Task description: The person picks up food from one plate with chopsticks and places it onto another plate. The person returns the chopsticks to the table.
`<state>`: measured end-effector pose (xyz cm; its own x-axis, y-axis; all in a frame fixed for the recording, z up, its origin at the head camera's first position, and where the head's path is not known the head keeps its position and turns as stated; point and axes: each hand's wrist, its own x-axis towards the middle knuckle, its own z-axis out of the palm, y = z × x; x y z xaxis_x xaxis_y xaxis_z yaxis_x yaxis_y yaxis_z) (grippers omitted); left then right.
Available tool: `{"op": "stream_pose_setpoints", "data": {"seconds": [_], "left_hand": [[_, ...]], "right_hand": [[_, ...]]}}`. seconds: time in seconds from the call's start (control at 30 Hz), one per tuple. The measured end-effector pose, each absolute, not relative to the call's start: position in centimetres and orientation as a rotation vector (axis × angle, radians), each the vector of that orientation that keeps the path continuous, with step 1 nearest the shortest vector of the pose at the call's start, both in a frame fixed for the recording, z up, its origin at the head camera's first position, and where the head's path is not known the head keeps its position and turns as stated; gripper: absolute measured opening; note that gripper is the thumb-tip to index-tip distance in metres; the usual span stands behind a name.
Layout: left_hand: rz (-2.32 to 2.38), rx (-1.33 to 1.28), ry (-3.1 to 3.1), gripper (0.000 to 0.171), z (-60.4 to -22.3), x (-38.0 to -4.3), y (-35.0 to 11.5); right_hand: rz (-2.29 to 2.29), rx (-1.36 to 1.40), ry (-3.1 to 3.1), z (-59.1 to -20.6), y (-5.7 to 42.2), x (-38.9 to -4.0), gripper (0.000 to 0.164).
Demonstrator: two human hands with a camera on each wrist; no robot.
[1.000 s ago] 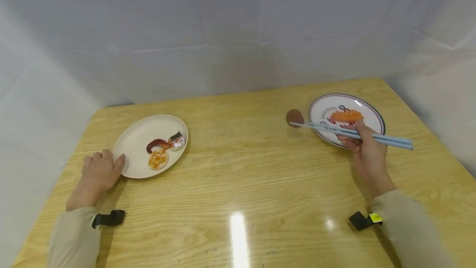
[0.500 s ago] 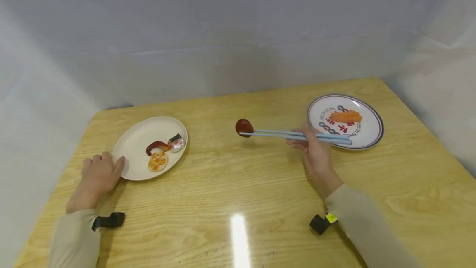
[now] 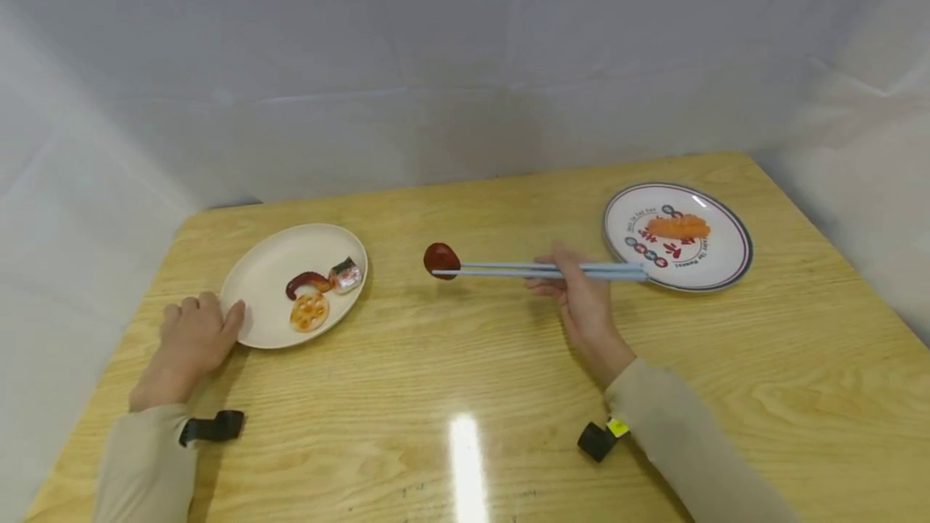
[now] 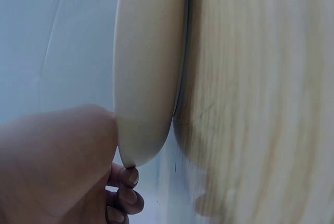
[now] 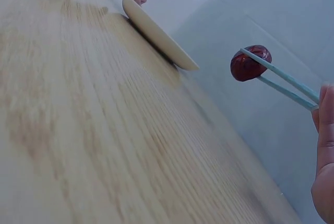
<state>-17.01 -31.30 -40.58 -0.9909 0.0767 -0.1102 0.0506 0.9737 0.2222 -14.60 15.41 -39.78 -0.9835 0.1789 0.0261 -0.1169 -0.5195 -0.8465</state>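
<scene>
My right hand [image 3: 584, 301] holds a pair of pale blue chopsticks [image 3: 494, 269] over the middle of the table. Between their tips they grip a dark red, glossy, rounded piece [image 3: 441, 260], lifted above the wood; the right wrist view shows this red piece [image 5: 251, 63] in the air. At the left, my left hand [image 3: 194, 337] grips the edge of a cream plate [image 3: 269, 273], thumb at the rim and fingers curled by its outer side. On that plate lie a curved brown-red food piece [image 3: 305, 282], a lotus root slice [image 3: 309, 311] and a dark-topped piece [image 3: 345, 274].
A white patterned plate [image 3: 715, 261] with a dark rim stands at the back right, bearing an orange food piece [image 3: 679, 226]. Pale sheeting [image 3: 465, 63] rises behind the wooden table [image 3: 407, 394] and at both sides. Each wrist wears a black camera mount [image 3: 597, 441].
My right hand has moved left, away from the patterned plate, carrying the chopsticks and the red piece toward the cream plate; the motion has slowed. The left hand has stayed at the rim.
</scene>
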Motion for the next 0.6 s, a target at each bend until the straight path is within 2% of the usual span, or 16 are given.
{"op": "stream_pose_setpoints", "data": {"seconds": [0.6], "left_hand": [[0.32, 0.091, 3.016, 0.056, -40.16, -16.66, -31.12]], "right_hand": [[2.631, -0.056, -1.401, -39.63, 14.68, -14.71, 0.035]]}}
